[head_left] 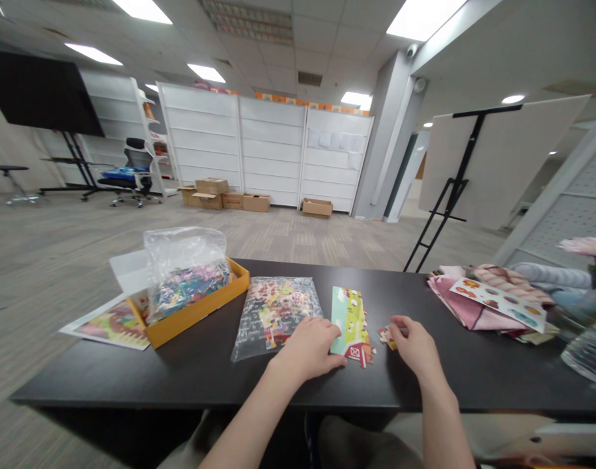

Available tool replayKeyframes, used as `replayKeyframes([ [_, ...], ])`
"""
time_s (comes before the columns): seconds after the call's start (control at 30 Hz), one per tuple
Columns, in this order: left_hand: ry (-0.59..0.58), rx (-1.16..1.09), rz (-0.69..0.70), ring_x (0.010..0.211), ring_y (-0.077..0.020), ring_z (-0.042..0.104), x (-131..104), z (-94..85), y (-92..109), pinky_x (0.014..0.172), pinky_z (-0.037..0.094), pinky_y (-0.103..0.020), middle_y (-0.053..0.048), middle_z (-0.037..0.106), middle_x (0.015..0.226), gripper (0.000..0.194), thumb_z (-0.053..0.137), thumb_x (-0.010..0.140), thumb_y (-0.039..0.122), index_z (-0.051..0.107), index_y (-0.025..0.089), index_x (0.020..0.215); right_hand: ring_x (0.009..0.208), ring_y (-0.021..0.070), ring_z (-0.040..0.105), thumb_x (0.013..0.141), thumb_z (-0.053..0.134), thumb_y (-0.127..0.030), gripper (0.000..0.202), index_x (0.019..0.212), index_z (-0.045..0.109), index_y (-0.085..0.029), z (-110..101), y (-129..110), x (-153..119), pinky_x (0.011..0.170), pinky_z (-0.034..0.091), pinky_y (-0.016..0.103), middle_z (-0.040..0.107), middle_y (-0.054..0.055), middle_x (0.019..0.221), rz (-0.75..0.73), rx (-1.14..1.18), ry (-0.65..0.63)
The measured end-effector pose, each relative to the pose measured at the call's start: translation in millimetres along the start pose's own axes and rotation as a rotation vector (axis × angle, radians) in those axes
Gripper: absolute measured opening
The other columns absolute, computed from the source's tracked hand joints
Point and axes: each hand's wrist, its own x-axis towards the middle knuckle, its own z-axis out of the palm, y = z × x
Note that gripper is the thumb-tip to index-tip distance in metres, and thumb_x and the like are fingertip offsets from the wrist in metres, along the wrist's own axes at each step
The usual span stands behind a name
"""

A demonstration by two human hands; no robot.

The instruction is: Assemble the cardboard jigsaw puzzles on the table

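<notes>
A partly assembled jigsaw puzzle (350,319), with sky, green grass and a red barn, lies flat on the black table. My left hand (311,346) rests at its lower left edge, fingers and thumb apart, the fingertips touching it. Just right of the puzzle, my right hand (415,346) has thumb and fingers closed on a small puzzle piece (386,337) at the tabletop; the fingers partly cover it. Left of my left hand is a clear plastic bag (278,306) of loose puzzle pieces, its lower right corner hidden by that hand.
A yellow box (195,311) holding another clear bag (187,273) of pieces stands at the left, with a printed picture sheet (114,324) beside it. Folded cloths (466,306) under a sticker sheet (500,303) and a glass vase (588,348) occupy the right side of the table (190,378).
</notes>
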Motion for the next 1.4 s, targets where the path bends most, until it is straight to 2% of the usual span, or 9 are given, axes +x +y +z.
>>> replayKeyframes([
  [0.1, 0.002, 0.042, 0.0, 0.106, -0.0326, 0.067, 1, -0.2, 3, 0.093, 0.05, -0.043, -0.013, 0.073, 0.107, 0.041, 0.074, 0.083, 0.05, 0.069, 0.016, 0.105, 0.09, 0.0299, 0.071, 0.081, 0.053, -0.042, 0.038, 0.099, 0.077, -0.019, -10, -13, -5, 0.08, 0.051, 0.039, 0.075, 0.016, 0.106, -0.019, -0.031, 0.027],
  [0.27, 0.007, 0.09, -0.008, 0.104, -0.0322, 0.067, 3, 1.2, 4, 0.092, 0.05, -0.043, -0.012, 0.073, 0.105, 0.041, 0.073, 0.084, 0.051, 0.069, 0.016, 0.104, 0.082, 0.0247, 0.073, 0.086, 0.05, -0.043, 0.032, 0.091, 0.073, -0.023, -33, -43, -18, 0.073, 0.05, 0.032, 0.079, 0.007, 0.087, -0.03, 0.153, -0.275],
  [0.37, 0.026, 0.108, -0.017, 0.104, -0.0323, 0.067, 3, 2.7, 6, 0.092, 0.05, -0.044, -0.012, 0.073, 0.105, 0.042, 0.072, 0.084, 0.053, 0.068, 0.015, 0.102, 0.083, 0.0248, 0.073, 0.088, 0.049, -0.04, 0.028, 0.09, 0.073, -0.024, -33, -52, -24, 0.073, 0.049, 0.031, 0.08, 0.007, 0.09, -0.063, 0.122, -0.348],
  [0.63, 0.028, 0.145, -0.061, 0.106, -0.0327, 0.066, 4, 3.3, 15, 0.095, 0.05, -0.045, -0.013, 0.072, 0.106, 0.046, 0.07, 0.086, 0.055, 0.068, 0.013, 0.105, 0.073, 0.0236, 0.071, 0.089, 0.05, -0.039, 0.028, 0.078, 0.071, -0.024, -24, -58, -23, 0.068, 0.047, 0.032, 0.077, 0.006, 0.079, -0.094, 0.083, -0.35],
  [0.77, 0.042, 0.137, -0.082, 0.106, -0.0329, 0.066, 4, 6.0, 14, 0.093, 0.05, -0.045, -0.013, 0.072, 0.105, 0.046, 0.072, 0.084, 0.054, 0.068, 0.013, 0.105, 0.069, 0.0216, 0.069, 0.081, 0.058, -0.041, 0.023, 0.079, 0.069, -0.021, -13, -57, -20, 0.066, 0.05, 0.031, 0.074, 0.006, 0.077, -0.065, 0.291, -0.371],
  [0.9, 0.063, 0.122, -0.079, 0.105, -0.0323, 0.066, 3, 9.1, 13, 0.092, 0.05, -0.044, -0.012, 0.072, 0.105, 0.043, 0.072, 0.084, 0.052, 0.068, 0.014, 0.104, 0.061, 0.0177, 0.066, 0.071, 0.069, -0.043, 0.029, 0.087, 0.066, -0.019, 3, -52, -20, 0.058, 0.052, 0.029, 0.068, 0.003, 0.076, -0.042, 0.502, -0.361],
  [1.07, 0.062, 0.109, -0.07, 0.105, -0.0315, 0.066, 2, 8.0, 12, 0.091, 0.051, -0.043, -0.011, 0.072, 0.106, 0.043, 0.073, 0.083, 0.054, 0.068, 0.015, 0.103, 0.063, 0.0169, 0.068, 0.068, 0.075, -0.037, 0.034, 0.095, 0.069, -0.018, 13, -45, -18, 0.057, 0.055, 0.027, 0.07, 0.003, 0.083, -0.01, 0.589, -0.407],
  [1.2, 0.054, 0.117, -0.064, 0.105, -0.0321, 0.065, 1, 6.2, 13, 0.091, 0.051, -0.045, -0.012, 0.072, 0.106, 0.043, 0.071, 0.085, 0.052, 0.069, 0.014, 0.104, 0.064, 0.0201, 0.071, 0.071, 0.073, -0.037, 0.034, 0.098, 0.07, -0.017, 12, -42, -16, 0.059, 0.056, 0.029, 0.071, 0.004, 0.08, 0.016, 0.584, -0.47],
  [1.4, 0.051, 0.124, -0.075, 0.106, -0.0326, 0.065, 0, 6.7, 14, 0.092, 0.051, -0.046, -0.012, 0.072, 0.108, 0.043, 0.07, 0.086, 0.052, 0.069, 0.014, 0.105, 0.067, 0.0211, 0.071, 0.076, 0.068, -0.036, 0.034, 0.102, 0.074, -0.017, 6, -48, -15, 0.064, 0.055, 0.03, 0.074, 0.005, 0.078, -0.079, 0.368, -0.428],
])
